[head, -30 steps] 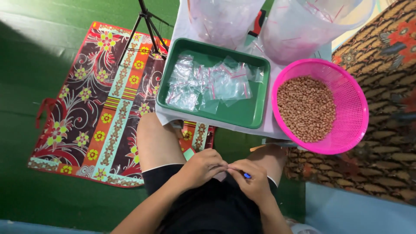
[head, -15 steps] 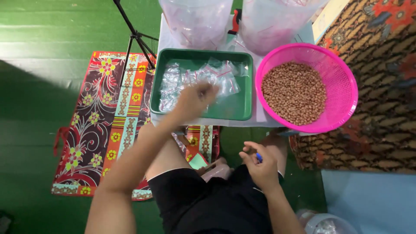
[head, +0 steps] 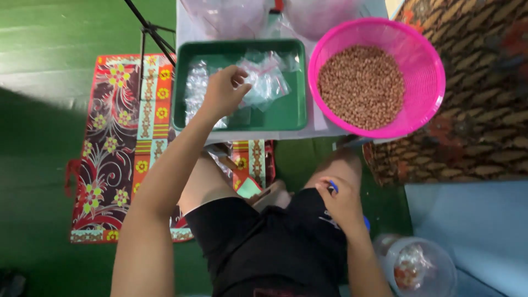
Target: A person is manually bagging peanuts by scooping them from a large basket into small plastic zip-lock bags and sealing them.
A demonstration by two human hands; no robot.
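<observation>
Since half a second ago, left hand (head: pixel 224 91) is reaching deeper over the green tray (head: pixel 294 113) on the worktop (head: pixel 324 127), fingers closing on the small clear bags (head: pixel 264 82) heaped inside it, presumably to lift one out. Pink basket (head: pixel 426 60) of brown nuts (head: pixel 360 85) is standing just beside the tray, within reach. Right hand (head: pixel 344 201) is resting on the thigh, fingers curled around a blue pen (head: pixel 333 187).
</observation>
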